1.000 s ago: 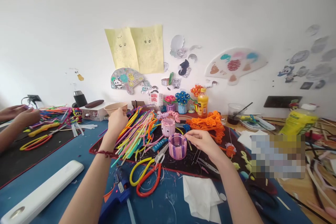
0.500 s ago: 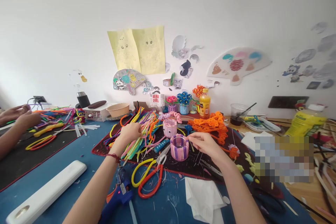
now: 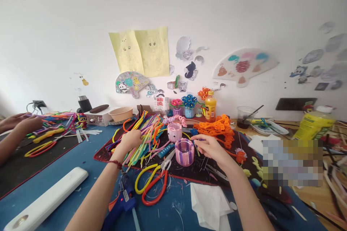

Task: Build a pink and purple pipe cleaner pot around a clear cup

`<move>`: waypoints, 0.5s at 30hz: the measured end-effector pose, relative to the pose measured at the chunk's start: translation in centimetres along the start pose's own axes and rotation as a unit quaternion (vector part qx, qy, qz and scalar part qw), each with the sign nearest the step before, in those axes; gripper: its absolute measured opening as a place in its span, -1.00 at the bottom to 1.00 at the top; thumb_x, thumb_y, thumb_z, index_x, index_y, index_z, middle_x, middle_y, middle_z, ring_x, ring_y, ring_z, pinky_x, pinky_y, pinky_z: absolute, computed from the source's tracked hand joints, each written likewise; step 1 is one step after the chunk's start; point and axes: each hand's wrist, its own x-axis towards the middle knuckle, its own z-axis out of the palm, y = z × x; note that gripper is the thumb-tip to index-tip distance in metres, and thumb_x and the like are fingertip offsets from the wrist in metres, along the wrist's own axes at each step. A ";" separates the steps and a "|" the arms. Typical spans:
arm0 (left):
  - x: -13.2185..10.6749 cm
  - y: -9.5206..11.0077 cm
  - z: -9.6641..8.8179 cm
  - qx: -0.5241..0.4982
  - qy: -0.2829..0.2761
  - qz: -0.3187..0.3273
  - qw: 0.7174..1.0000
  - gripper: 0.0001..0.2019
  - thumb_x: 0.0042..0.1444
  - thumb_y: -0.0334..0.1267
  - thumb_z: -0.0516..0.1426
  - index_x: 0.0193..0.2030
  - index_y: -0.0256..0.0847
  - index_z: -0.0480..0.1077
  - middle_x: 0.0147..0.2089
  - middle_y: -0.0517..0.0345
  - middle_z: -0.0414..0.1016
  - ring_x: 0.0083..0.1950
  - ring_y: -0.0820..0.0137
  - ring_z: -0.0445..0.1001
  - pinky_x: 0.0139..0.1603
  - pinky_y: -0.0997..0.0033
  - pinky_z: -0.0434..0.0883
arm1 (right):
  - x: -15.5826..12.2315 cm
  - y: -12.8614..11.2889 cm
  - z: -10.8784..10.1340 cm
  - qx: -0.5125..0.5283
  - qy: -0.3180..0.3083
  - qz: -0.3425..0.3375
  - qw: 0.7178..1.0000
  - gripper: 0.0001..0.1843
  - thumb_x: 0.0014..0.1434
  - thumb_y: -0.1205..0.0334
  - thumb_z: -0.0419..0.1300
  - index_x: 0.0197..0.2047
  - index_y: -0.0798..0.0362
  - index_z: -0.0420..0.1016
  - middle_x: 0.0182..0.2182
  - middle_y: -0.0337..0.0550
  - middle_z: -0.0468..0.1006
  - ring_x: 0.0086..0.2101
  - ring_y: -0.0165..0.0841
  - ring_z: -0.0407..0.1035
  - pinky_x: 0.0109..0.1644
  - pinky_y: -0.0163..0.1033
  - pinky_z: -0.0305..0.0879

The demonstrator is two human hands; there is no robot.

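My left hand [image 3: 131,139] is closed, its fingers curled down into a pile of many-coloured pipe cleaners [image 3: 149,133]; the fingertips are hidden. Beside the rim of a small round pink and purple pipe-cleaner basket [image 3: 184,153], my right hand [image 3: 207,147] has thumb and forefinger close together. A thin dark strip shows between them, too small to name. The basket stands upright and open at the top. Just behind it is a pink pipe-cleaner pot [image 3: 175,132] with dark eyes.
Scissors [image 3: 153,184] with yellow and red handles lie in front, near a blue glue gun [image 3: 124,200]. A white tissue [image 3: 208,204] and a white bar-shaped case [image 3: 48,198] are closer. Orange pipe-cleaner pieces [image 3: 217,130] lie right. Another person's hands [image 3: 25,124] work at far left.
My left hand has moved slightly left and down on the pile. The right hand's fingers have shifted a little at the basket's rim. The basket stays in place.
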 end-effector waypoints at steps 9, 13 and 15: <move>0.0 -1.6 -1.5 -0.002 0.045 -0.033 0.998 -0.66 0.30 -0.13 0.18 0.14 -0.21 0.40 0.13 -0.01 0.48 0.04 0.23 0.53 0.02 0.07 0.53 | 0.0 0.3 0.0 0.009 0.011 -0.005 1.000 -0.54 0.02 0.00 0.26 -0.09 0.15 0.53 -0.73 -0.42 0.30 -0.70 -0.54 -0.01 -0.56 -0.33 -0.29; -0.7 -2.5 -2.9 0.003 0.084 -0.056 0.995 -0.65 0.30 -0.12 0.18 0.15 -0.20 0.39 0.15 -0.02 0.47 0.07 0.21 0.52 0.04 0.05 0.52 | 0.1 0.3 -0.1 0.011 0.011 -0.004 1.000 -0.53 -0.01 0.00 0.27 -0.10 0.15 0.54 -0.72 -0.42 0.31 -0.70 -0.54 -0.01 -0.56 -0.33 -0.27; -0.8 -2.8 -3.5 0.004 0.086 -0.054 0.995 -0.65 0.29 -0.12 0.18 0.15 -0.20 0.39 0.15 -0.01 0.47 0.07 0.21 0.52 0.05 0.05 0.52 | 0.1 0.2 -0.1 0.011 0.012 -0.002 1.000 -0.54 -0.02 -0.01 0.27 -0.12 0.14 0.55 -0.72 -0.42 0.31 -0.70 -0.54 -0.02 -0.56 -0.33 -0.28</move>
